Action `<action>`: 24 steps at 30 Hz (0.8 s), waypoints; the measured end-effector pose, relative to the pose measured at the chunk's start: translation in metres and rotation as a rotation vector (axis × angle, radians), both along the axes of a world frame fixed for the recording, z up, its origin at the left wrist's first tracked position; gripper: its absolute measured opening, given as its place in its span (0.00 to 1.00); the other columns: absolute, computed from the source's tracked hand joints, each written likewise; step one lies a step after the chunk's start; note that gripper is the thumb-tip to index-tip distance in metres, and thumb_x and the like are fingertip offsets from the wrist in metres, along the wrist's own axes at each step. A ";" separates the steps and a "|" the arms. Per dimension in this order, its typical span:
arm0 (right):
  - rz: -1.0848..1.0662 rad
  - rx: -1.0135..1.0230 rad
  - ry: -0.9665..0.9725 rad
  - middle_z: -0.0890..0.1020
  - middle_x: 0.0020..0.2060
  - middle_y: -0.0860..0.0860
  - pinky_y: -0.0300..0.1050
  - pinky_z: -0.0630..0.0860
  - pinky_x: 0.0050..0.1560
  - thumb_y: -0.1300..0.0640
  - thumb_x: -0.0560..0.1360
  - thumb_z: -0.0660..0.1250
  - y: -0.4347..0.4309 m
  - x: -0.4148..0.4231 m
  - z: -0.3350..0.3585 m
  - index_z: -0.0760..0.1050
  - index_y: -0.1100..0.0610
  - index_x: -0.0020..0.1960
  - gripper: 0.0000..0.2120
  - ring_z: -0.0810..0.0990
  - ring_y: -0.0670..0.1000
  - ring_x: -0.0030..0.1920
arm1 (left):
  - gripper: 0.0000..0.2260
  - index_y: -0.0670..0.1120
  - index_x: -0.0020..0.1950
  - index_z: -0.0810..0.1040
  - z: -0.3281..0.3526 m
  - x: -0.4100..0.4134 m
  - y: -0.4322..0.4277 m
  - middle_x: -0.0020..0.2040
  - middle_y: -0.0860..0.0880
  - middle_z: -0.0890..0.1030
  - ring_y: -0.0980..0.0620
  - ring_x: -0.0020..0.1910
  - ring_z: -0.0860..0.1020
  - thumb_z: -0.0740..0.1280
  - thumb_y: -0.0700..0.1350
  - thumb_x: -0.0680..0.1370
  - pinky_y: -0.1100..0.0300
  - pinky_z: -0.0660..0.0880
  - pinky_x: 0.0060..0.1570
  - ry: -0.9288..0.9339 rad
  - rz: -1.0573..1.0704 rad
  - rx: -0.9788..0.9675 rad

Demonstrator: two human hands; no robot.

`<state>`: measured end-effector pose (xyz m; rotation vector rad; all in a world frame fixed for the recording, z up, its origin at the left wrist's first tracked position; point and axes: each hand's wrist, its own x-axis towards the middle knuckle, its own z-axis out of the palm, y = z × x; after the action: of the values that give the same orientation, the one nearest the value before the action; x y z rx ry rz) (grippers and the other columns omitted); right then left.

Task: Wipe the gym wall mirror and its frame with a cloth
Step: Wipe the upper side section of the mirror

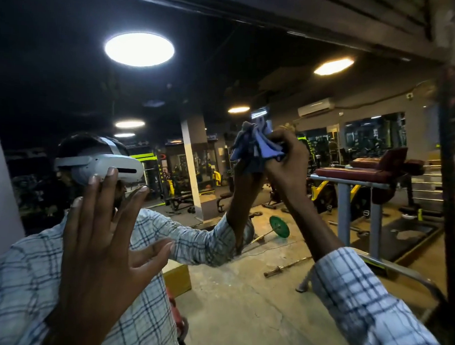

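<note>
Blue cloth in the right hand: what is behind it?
The mirror glass, showing the reflected arm. The right hand grips the blue cloth; the patch beneath is covered.

Cloth (271, 148) on mirror (225, 73), frame (453, 182) at R.

Green weight plate (278, 226) on floor; maroon padded bench (351, 174); round ceiling light (139, 49).
</note>
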<state>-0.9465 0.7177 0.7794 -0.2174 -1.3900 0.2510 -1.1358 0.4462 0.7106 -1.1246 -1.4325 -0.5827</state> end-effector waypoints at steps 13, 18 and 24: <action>0.082 0.182 -0.043 0.81 0.51 0.51 0.48 0.82 0.51 0.62 0.73 0.75 0.075 0.036 0.035 0.78 0.61 0.55 0.11 0.80 0.44 0.50 | 0.43 0.42 0.79 0.68 -0.005 0.049 0.064 0.85 0.44 0.54 0.43 0.85 0.51 0.63 0.68 0.72 0.35 0.55 0.78 -0.188 0.064 0.085; 0.274 0.447 -0.377 0.80 0.49 0.47 0.44 0.77 0.47 0.67 0.71 0.73 0.054 0.033 -0.026 0.78 0.56 0.53 0.13 0.78 0.44 0.48 | 0.46 0.44 0.82 0.63 -0.011 0.064 0.073 0.86 0.45 0.51 0.45 0.85 0.47 0.60 0.72 0.72 0.34 0.54 0.79 -0.260 0.079 0.039; 0.158 0.446 -0.324 0.80 0.48 0.54 0.33 0.74 0.48 0.53 0.75 0.70 0.111 0.063 0.003 0.77 0.62 0.52 0.13 0.75 0.44 0.47 | 0.47 0.44 0.83 0.61 -0.010 0.076 0.085 0.86 0.49 0.50 0.49 0.85 0.45 0.64 0.69 0.70 0.39 0.52 0.81 -0.343 0.107 0.049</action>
<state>-0.8833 0.8285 0.7823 0.2327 -1.7478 0.0302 -1.0595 0.5315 0.7003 -0.9324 -1.7498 -0.7563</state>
